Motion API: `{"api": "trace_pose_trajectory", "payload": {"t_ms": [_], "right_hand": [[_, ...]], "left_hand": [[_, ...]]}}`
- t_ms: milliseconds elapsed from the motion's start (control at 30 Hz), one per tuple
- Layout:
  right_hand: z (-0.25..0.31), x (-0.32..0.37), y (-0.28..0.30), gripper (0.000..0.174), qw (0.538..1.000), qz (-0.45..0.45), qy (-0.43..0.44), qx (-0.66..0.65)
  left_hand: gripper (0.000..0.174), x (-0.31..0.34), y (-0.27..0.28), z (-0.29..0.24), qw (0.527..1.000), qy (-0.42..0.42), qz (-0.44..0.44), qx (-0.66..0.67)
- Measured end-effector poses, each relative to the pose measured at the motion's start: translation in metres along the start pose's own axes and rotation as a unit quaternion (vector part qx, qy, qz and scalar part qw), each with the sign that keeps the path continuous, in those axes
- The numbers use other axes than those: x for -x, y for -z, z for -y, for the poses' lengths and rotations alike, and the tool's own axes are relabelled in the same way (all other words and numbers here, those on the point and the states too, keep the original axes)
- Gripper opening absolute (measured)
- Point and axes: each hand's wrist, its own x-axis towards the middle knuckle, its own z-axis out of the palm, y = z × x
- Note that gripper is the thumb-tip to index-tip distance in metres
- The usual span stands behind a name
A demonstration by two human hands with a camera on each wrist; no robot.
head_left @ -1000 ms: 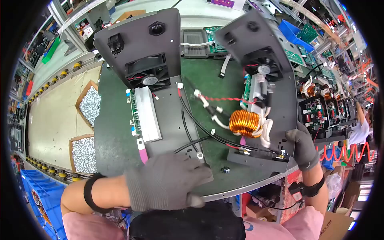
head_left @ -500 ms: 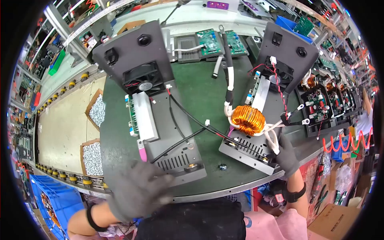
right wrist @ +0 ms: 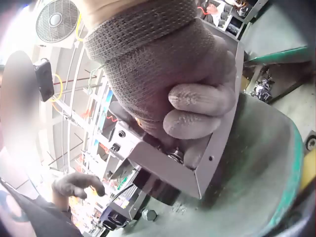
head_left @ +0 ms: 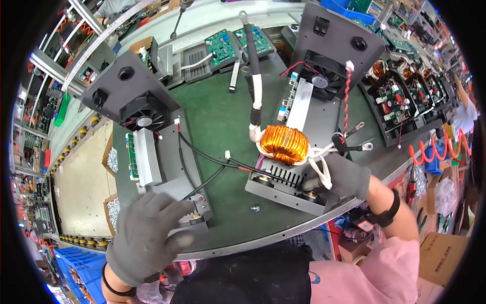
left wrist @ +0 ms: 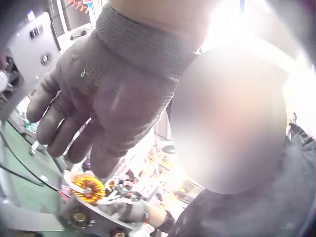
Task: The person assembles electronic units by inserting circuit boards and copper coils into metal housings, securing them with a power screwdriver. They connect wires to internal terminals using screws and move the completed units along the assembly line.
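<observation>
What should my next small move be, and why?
Perhaps reach your left hand over and pick up the bolt: it lies loose on the table, your left hand looks empty, and your right hand is curled at a corner of the right chassis.

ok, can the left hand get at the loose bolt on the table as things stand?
Probably yes. The left hand holds nothing, and the bolt lies uncovered on the green table between left case and right case; the way along the table's front edge looks free.
</observation>
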Motion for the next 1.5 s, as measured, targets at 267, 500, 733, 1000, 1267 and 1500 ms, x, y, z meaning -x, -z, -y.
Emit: {"api": "trace_pose_trajectory", "payload": {"t_ms": [267,500,733,1000,1267,1500], "right_hand": [[-0.021,0.005,0.000,0.038,0.889,0.165,-0.221,-0.365],[-0.028,0.009,0.001,0.044,0.960,0.183,-0.008,-0.211],[-0.015,0.013,0.007,0.045,0.958,0.149,-0.075,-0.232],[0.010,-0.006,0.014,0.042,0.900,0.186,-0.269,-0.290],[-0.013,0.000,0.001,0.040,0.900,0.168,-0.176,-0.361],[-0.010,-0.001,-0.007,0.038,0.930,0.125,-0.104,-0.331]], "left_hand": [[0.039,-0.124,-0.042,-0.078,0.939,-0.320,-0.116,-0.052],[0.017,-0.159,-0.083,-0.087,0.901,-0.421,-0.108,-0.012],[0.012,-0.156,-0.082,-0.079,0.895,-0.433,-0.105,-0.016],[0.014,-0.158,-0.076,-0.080,0.892,-0.441,-0.092,-0.036],[0.013,-0.154,-0.075,-0.077,0.890,-0.445,-0.083,-0.053],[0.009,-0.150,-0.067,-0.074,0.890,-0.447,-0.064,-0.061]]}}
